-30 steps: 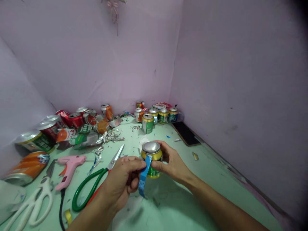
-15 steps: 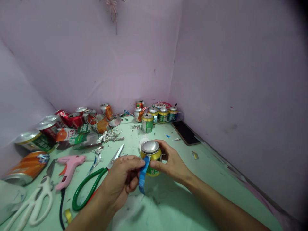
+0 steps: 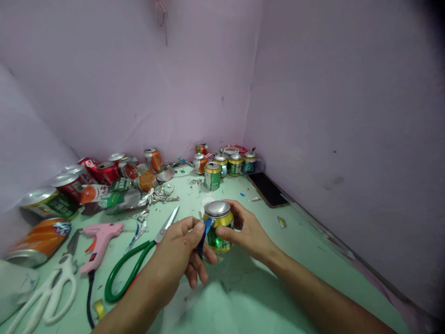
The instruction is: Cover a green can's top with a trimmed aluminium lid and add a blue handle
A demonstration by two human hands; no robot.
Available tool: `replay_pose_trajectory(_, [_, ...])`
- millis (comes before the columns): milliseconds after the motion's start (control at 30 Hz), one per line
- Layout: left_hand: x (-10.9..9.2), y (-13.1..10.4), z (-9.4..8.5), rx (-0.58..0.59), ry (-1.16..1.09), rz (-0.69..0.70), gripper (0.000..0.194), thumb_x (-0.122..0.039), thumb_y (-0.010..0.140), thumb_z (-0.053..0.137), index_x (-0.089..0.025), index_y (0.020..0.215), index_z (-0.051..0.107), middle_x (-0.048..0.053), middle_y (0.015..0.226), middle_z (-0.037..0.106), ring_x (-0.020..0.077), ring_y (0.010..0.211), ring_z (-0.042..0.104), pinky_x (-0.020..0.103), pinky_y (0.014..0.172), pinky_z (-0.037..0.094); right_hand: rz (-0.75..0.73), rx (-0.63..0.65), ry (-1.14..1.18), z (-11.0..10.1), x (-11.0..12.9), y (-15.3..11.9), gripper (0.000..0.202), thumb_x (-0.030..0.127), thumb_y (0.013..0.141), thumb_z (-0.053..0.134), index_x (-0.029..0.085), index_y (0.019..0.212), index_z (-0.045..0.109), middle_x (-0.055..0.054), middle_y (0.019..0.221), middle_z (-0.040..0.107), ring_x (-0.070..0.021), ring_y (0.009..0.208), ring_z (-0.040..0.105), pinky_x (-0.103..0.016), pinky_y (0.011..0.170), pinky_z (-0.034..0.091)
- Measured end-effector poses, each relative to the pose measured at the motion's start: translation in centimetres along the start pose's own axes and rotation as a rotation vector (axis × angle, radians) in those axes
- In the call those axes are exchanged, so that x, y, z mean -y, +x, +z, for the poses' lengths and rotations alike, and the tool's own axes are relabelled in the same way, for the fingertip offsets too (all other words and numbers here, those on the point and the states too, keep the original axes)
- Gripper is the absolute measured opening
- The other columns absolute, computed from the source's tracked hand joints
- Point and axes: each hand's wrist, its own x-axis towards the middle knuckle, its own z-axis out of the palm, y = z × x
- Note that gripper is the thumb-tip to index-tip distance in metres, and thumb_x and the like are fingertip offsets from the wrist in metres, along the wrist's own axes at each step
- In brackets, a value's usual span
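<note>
My right hand is wrapped round a short yellow and green can, which stands upright with a domed silver top. Between thumb and finger, my left hand pinches a narrow blue metal strip. The strip's upper end touches the can's left side or lies right against it; its lower part hangs in front of my other fingers. Left of this hand lie green-handled scissors, blades pointing away from me, partly hidden by my forearm.
A pink glue gun and white-handled scissors lie at the left. Behind them are several drink cans and foil scraps. A green can stands ahead. A black phone lies along the right wall.
My left hand has turned the blue strip inward against the can's side and its lower fingers have spread. The can stays in my right hand, nearly in place.
</note>
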Motion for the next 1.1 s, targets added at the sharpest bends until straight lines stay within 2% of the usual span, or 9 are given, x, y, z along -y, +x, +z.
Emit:
replay_pose_trajectory(267, [-0.18, -0.18, 0.44, -0.124, 0.093, 0.038, 0.022, -0.041, 0.078, 0.049, -0.021, 0.072, 0.043, -0.004, 0.04, 0.057, 0.0102, 0.027, 0.048, 0.015, 0.024, 0.033, -0.025, -0.024, -0.056, -0.04, -0.86, 0.07, 0.057, 0.039, 0.063, 0.074, 0.019, 0.111, 0.049, -0.007, 0.105, 0.061, -0.021, 0.094, 0.057, -0.033, 0.078, 0.045])
replay_pose_trajectory(533, [-0.08, -0.31, 0.43, -0.225, 0.292, 0.129, 0.023, -0.041, 0.079, 0.049, -0.02, 0.067, 0.046, -0.004, 0.045, 0.056, 0.0095, 0.03, 0.046, 0.016, 0.027, 0.031, -0.012, -0.055, -0.086, -0.14, -1.0, 0.07, 0.058, 0.04, 0.063, 0.074, 0.021, 0.112, 0.049, -0.007, 0.106, 0.061, -0.0213, 0.095, 0.057, -0.034, 0.079, 0.046])
replay_pose_trajectory(767, [-0.37, -0.45, 0.45, -0.327, 0.582, 0.218, 0.033, -0.04, 0.08, 0.049, -0.019, 0.055, 0.045, -0.002, 0.048, 0.06, 0.0054, 0.028, 0.04, 0.018, 0.034, 0.029, 0.025, -0.068, -0.046, 0.08, -0.78, 0.08, 0.057, 0.04, 0.062, 0.074, 0.021, 0.11, 0.049, -0.007, 0.105, 0.062, -0.0214, 0.094, 0.058, -0.032, 0.074, 0.046])
replay_pose_trajectory(867, [-0.54, -0.48, 0.56, -0.317, 0.534, 0.2, 0.032, -0.038, 0.08, 0.049, -0.019, 0.055, 0.045, -0.003, 0.046, 0.059, 0.0054, 0.028, 0.039, 0.017, 0.034, 0.029, 0.033, -0.065, -0.037, 0.09, -0.72, 0.09, 0.057, 0.039, 0.062, 0.074, 0.021, 0.11, 0.049, -0.007, 0.105, 0.062, -0.0214, 0.094, 0.058, -0.032, 0.074, 0.046])
replay_pose_trajectory(1033, [-0.91, -0.56, 0.85, -0.301, 0.383, 0.125, 0.031, -0.036, 0.079, 0.051, -0.021, 0.053, 0.047, -0.007, 0.027, 0.043, 0.0069, 0.022, 0.03, 0.017, 0.028, 0.023, 0.025, -0.07, -0.041, 0.09, -0.79, 0.09, 0.056, 0.038, 0.062, 0.074, 0.021, 0.11, 0.049, -0.006, 0.105, 0.062, -0.0217, 0.095, 0.058, -0.033, 0.076, 0.047])
replay_pose_trajectory(1100, [-0.86, -0.57, 0.88, -0.296, 0.331, 0.139, 0.03, -0.036, 0.078, 0.053, -0.021, 0.053, 0.047, -0.007, 0.026, 0.043, 0.0074, 0.022, 0.031, 0.017, 0.028, 0.023, 0.03, -0.073, -0.036, 0.11, -0.82, 0.08, 0.056, 0.038, 0.062, 0.074, 0.021, 0.11, 0.049, -0.006, 0.105, 0.062, -0.0219, 0.096, 0.059, -0.033, 0.075, 0.047])
